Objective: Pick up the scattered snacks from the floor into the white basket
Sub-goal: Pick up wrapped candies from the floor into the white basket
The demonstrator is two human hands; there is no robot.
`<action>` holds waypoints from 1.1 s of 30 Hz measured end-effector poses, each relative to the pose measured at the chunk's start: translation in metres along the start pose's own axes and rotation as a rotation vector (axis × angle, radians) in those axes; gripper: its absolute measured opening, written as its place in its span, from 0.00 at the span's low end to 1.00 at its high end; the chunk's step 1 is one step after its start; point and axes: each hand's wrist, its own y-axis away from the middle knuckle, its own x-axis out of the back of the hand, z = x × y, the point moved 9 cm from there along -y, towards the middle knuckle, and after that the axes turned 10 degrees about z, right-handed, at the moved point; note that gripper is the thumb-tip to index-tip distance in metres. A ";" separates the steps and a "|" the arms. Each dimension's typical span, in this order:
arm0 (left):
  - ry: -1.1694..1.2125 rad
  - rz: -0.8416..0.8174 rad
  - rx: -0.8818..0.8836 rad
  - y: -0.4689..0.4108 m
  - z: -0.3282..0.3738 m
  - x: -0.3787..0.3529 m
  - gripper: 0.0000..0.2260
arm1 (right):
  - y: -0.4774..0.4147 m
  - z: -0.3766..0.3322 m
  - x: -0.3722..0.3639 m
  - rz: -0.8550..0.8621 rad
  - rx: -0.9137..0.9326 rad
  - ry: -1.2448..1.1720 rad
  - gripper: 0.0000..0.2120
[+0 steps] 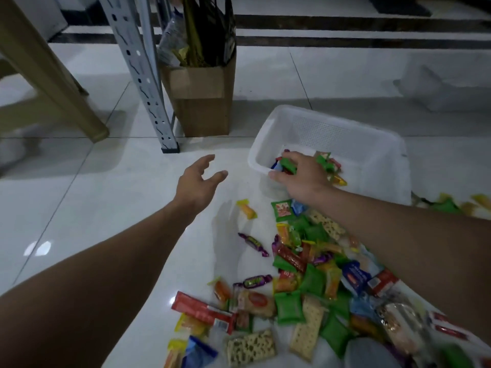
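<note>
Clutching snacks (288, 164) in the right hand (300, 176) over the seven-o'clock corner of the basket (332, 123), left hand (198, 181) slack at nine. Carry deeper past the rim before letting go; more on the floor (132, 195) at six.

Ahead of me a brown paper bag (202, 102) stands just beside a grey slotted shelf post (148, 83), with a beige furniture leg (53, 75) further left.

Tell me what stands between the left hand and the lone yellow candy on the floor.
Nothing visible does. The left hand is open above the floor, and only bare tile separates it from the yellow candy.
</note>
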 end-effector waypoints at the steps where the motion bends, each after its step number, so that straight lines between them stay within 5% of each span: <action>1: 0.003 -0.008 0.017 0.005 -0.007 0.002 0.24 | 0.008 -0.004 -0.005 -0.001 -0.002 -0.008 0.30; 16: -0.231 -0.011 0.072 0.103 -0.102 0.073 0.25 | 0.125 -0.001 -0.135 -0.490 0.131 0.105 0.33; 22: -0.356 -0.005 0.127 0.150 -0.131 0.082 0.26 | 0.192 0.008 -0.155 -0.776 0.423 0.424 0.38; 25: -0.384 -0.003 0.149 0.167 -0.139 0.087 0.27 | 0.208 0.001 -0.172 -0.775 0.572 0.559 0.37; 30: -0.377 -0.049 0.200 0.188 -0.148 0.089 0.36 | 0.212 0.005 -0.192 -0.739 0.503 0.610 0.32; 33: -0.442 -0.103 0.196 0.198 -0.156 0.086 0.41 | 0.212 0.005 -0.197 -0.716 0.497 0.563 0.21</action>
